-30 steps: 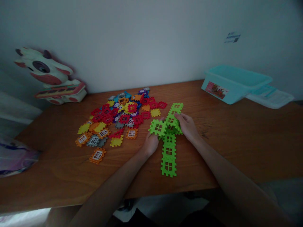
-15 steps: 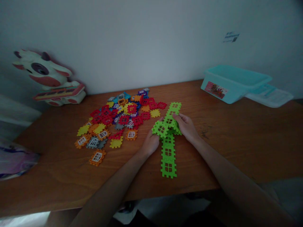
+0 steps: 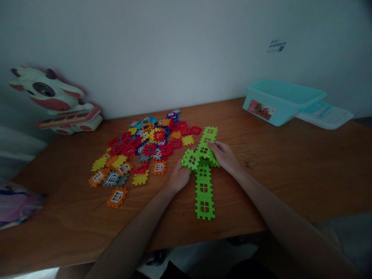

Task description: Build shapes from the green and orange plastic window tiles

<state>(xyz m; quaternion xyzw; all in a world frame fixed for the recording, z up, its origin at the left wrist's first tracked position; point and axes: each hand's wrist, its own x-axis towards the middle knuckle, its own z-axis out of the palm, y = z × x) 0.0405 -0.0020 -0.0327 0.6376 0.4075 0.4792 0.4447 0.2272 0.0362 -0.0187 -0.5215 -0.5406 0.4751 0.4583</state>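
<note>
Joined green window-shaped building blocks (image 3: 204, 189) form a strip lying on the wooden table, its near end toward me. Over its far end, more green blocks (image 3: 208, 136) are held in a raised, slanting row. My left hand (image 3: 180, 176) is closed on the left side of this green assembly, by a green block (image 3: 191, 159) that sticks out to the left; its fingertips are hidden behind the blocks. My right hand (image 3: 225, 155) pinches the slanting row from the right, thumb on top and the other fingers mostly out of sight.
A pile of loose red, yellow, orange, grey and blue blocks (image 3: 148, 149) spreads left of my hands on the table (image 3: 255, 186). A turquoise bin (image 3: 279, 112) and a pale lid (image 3: 328, 118) stand at the back right. A cow-shaped toy keyboard (image 3: 64, 104) leans at the back left.
The whole view has shifted slightly, so most things appear a little further left. Both hands keep their hold on the green blocks, with hardly any other movement.
</note>
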